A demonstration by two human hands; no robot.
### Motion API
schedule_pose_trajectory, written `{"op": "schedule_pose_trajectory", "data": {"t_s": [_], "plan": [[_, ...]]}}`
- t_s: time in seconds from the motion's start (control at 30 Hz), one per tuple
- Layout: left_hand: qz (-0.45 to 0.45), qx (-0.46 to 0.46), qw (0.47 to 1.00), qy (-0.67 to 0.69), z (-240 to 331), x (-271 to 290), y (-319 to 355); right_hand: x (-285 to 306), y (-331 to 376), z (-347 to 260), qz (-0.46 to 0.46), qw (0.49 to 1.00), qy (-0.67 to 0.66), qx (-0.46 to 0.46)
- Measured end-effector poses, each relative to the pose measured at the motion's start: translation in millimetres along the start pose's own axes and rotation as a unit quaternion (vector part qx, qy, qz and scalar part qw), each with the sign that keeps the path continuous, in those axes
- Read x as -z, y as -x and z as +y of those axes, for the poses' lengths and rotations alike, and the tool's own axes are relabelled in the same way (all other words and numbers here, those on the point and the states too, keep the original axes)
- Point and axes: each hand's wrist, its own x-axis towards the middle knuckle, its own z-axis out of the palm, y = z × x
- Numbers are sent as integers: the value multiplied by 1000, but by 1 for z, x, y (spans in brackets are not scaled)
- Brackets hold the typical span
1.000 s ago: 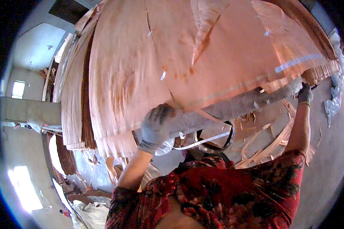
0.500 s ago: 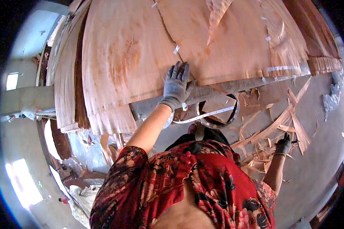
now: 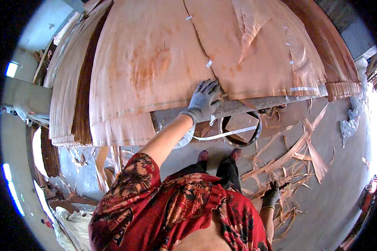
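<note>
A large sheet of reddish-brown wood veneer [image 3: 155, 54] lies on a stack before me, with a long dark split [image 3: 199, 42] running to its near edge. My left hand [image 3: 204, 100], in a grey glove, rests on that edge beside the split, fingers stretched out and thumb near a small brown scrap. Short white tape pieces [image 3: 209, 63] bridge the split. Below the edge, a dotted white tape strip [image 3: 226, 134] crosses a round dark-rimmed thing [image 3: 259, 133]. My right hand [image 3: 271, 195], also gloved, hangs low at my right, closed around something dark that I cannot make out.
Veneer strips and scraps [image 3: 295, 154] litter the floor at the right. Darker veneer [image 3: 343, 85] stands at the far right of the stack, near crumpled clear plastic [image 3: 351, 121]. Pale sheeting [image 3: 73, 221] lies at the lower left. My feet [image 3: 203, 156] are under the stack's near edge.
My view has shifted, so the stack appears moved. My left hand stays at the split by the edge, its thumb now nearer the fingers. My right hand has swung inward toward my body.
</note>
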Motion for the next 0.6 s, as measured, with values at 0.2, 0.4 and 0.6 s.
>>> {"op": "schedule_pose_trajectory", "data": {"t_s": [0.2, 0.4, 0.6], "plan": [[46, 60, 994, -81, -5, 8, -16, -59, 50, -9, -22, 999, -10, 24], [84, 85, 959, -259, -33, 8, -113, -49, 49, -45, -6, 999, 33, -15], [66, 137, 965, -216, -70, -40, -98, -28, 19, -74, 44, 992, 108, 48]]}}
